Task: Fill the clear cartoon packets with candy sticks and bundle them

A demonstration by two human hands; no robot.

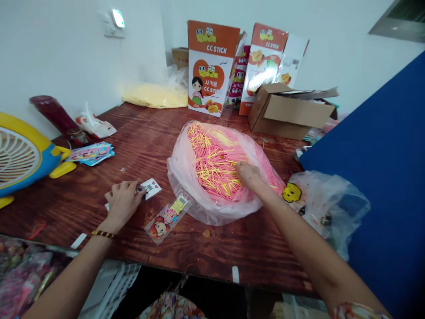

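Observation:
A clear plastic bag [181, 166] lies wide open on the table, full of thin pink and yellow sticks [215, 170]. My right hand [249, 175] reaches into its right side, closed, with the fingertips among the sticks and partly hidden. My left hand [122, 201] is on the table to the left, its fingers curled over a white printed card [152, 188] with small hearts and a barcode. Much of that card is covered by the hand. Between the left hand and the bag lies a flat clear packet [168, 218] with a cartoon girl on it.
Orange and white cartons [212, 66] and an open brown box [292, 115] line the back. At left stand a yellow and blue fan [40, 155], colourful packets [93, 153] and a tissue pack [96, 126]. Another clear bag [335, 199] is by the blue panel [375, 155] at right.

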